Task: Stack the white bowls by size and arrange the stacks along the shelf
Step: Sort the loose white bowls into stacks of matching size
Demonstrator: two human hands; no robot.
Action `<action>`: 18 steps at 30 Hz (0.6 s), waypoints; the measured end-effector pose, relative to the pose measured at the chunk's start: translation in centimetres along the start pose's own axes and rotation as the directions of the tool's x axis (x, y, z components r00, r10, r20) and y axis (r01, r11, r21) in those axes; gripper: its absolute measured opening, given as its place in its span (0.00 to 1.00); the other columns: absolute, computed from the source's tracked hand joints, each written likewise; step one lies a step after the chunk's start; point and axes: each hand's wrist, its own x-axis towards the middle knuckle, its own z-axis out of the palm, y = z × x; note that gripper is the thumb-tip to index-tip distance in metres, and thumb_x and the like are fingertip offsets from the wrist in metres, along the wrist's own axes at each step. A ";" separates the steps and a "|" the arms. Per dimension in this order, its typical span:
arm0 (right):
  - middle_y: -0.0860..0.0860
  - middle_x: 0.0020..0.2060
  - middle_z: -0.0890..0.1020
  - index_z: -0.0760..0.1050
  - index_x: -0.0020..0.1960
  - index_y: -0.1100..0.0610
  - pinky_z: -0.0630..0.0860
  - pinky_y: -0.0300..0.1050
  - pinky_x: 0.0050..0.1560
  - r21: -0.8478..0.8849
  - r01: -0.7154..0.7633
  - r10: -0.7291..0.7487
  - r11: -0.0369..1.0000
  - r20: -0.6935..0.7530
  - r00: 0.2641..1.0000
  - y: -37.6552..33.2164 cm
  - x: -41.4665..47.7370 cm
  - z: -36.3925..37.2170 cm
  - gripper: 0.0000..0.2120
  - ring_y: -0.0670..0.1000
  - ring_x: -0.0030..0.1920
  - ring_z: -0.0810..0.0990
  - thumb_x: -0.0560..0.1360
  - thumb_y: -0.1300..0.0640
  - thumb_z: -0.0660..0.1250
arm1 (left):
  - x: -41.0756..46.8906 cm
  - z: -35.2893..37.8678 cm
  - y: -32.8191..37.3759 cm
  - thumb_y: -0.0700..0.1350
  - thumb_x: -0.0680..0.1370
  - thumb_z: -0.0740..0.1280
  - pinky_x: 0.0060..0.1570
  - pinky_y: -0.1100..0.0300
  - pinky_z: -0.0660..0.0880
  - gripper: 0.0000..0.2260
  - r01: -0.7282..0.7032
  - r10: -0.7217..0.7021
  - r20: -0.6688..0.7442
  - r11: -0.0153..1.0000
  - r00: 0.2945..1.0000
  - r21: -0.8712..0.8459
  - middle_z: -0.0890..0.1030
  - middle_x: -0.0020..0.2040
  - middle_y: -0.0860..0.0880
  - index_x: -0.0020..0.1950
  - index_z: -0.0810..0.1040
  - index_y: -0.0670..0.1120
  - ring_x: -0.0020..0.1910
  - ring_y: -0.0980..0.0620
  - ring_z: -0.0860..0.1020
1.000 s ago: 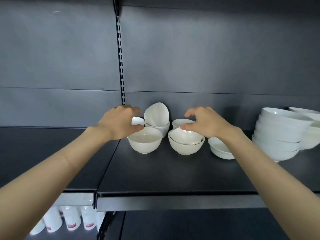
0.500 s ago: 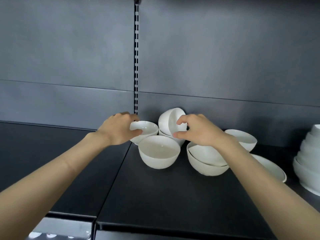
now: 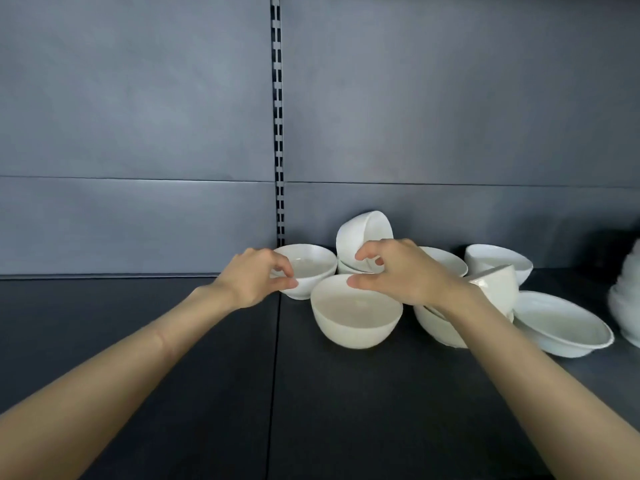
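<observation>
Hands: two, left hand [image 3: 254, 277] and right hand [image 3: 405, 271]; loose white bowls [image 3: 356, 317]: nine countable, some partly hidden; stack of bowls [image 3: 625, 306]: one, blurred; slotted upright [image 3: 277, 133]: one.

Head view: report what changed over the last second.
The right hand moved left from the nested bowls to the tilted bowl; grip unclear. The left hand still pinches the rim of the rear-left bowl. The front bowl stayed put.
</observation>
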 end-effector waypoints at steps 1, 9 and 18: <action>0.51 0.61 0.76 0.73 0.65 0.51 0.71 0.45 0.58 -0.005 -0.010 0.010 1.000 -0.004 1.000 -0.2 0.0 0.2 0.24 0.51 0.63 0.73 0.72 0.43 0.70 | 0.0 0.2 -0.3 0.52 0.77 0.69 0.51 0.58 0.69 0.07 -0.019 0.019 -0.007 1.000 1.000 -0.022 0.80 0.48 0.53 0.49 0.83 0.51 0.48 0.51 0.75; 0.50 0.63 0.76 0.73 0.64 0.52 0.71 0.46 0.58 -0.013 -0.075 0.074 0.997 -0.048 0.996 -1.2 0.0 1.2 0.23 0.51 0.61 0.74 0.73 0.43 0.69 | -0.6 0.4 -2.4 0.46 0.79 0.66 0.49 0.56 0.73 0.07 -0.175 0.167 -0.164 0.984 0.972 -0.035 0.82 0.49 0.47 0.50 0.81 0.45 0.48 0.44 0.79; 0.49 0.57 0.76 0.66 0.71 0.53 0.70 0.39 0.55 0.166 0.003 0.028 0.986 -0.183 0.983 -2.6 -0.7 -0.6 0.34 0.48 0.54 0.75 0.69 0.45 0.74 | -3.2 -5.8 -1.5 0.44 0.76 0.69 0.44 0.55 0.74 0.05 -0.425 0.385 -0.398 0.905 0.833 -0.015 0.82 0.44 0.49 0.47 0.82 0.43 0.41 0.47 0.78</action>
